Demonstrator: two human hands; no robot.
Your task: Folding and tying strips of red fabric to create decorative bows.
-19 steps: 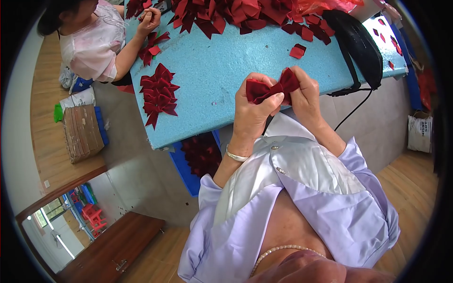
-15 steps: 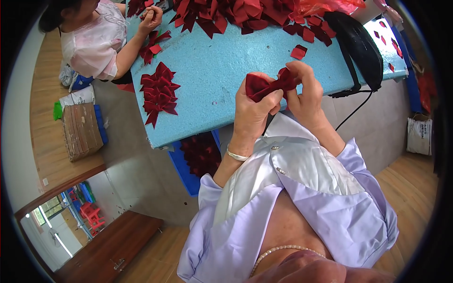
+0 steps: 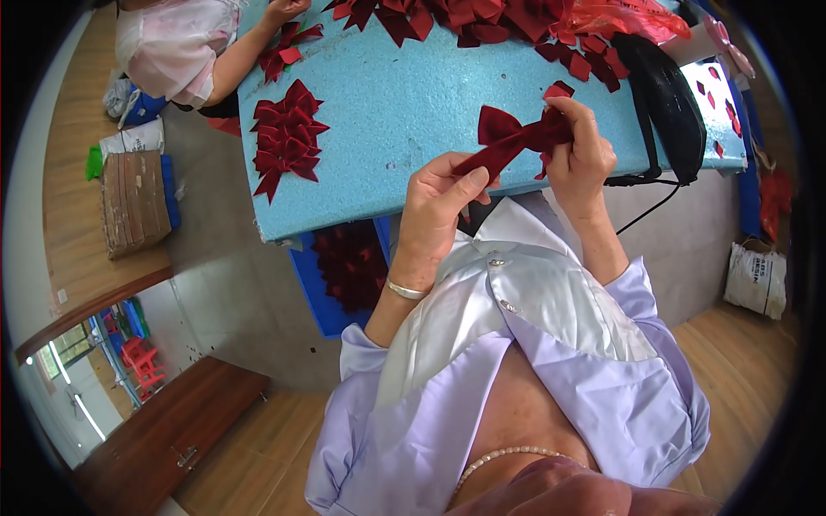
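One red bow (image 3: 509, 142) is held by the tabletop (image 3: 370, 120): our left fingers (image 3: 462, 189) pinch its lower-left tail (image 3: 483, 160), our right fingers (image 3: 579, 118) grip its right loop (image 3: 549, 131), and its knot (image 3: 517, 138) sits exposed between them.

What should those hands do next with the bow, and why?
I'd guess a gentle tug by the left hand to straighten the lower-left tail of the red bow. It has that tail between thumb and fingers, while the right hand grips the bow's other side and could keep it steady.
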